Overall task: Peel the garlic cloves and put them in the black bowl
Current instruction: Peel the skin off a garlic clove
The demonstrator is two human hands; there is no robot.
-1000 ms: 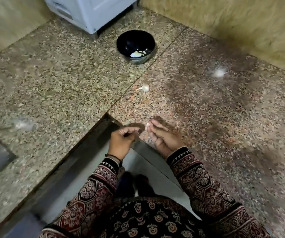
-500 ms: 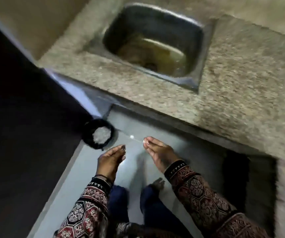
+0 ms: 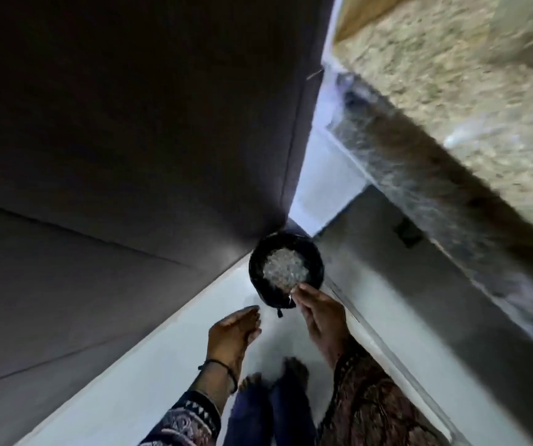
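Black round bin [image 3: 255, 272] on pale floor [image 3: 162, 365], far from bare feet [image 3: 294, 371], heaped with pale scraps [image 3: 283, 268]. Right hand [image 3: 321, 313] over bin's near rim, fingertips pinched on thin pale sliver [image 3: 291, 296], likely garlic skin. Left hand [image 3: 231, 333] near-left of bin, apart from it, fingers loosely straight, holding nothing. Granite counter [image 3: 451, 91] blurred at right

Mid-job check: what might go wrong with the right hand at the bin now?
1. The right hand pinches a pale scrap over the near rim of the bin, not its middle; released here, it may land on the floor.
2. The scrap is too blurred to tell peel from clove; a clove dropped here would likely be lost among the waste.
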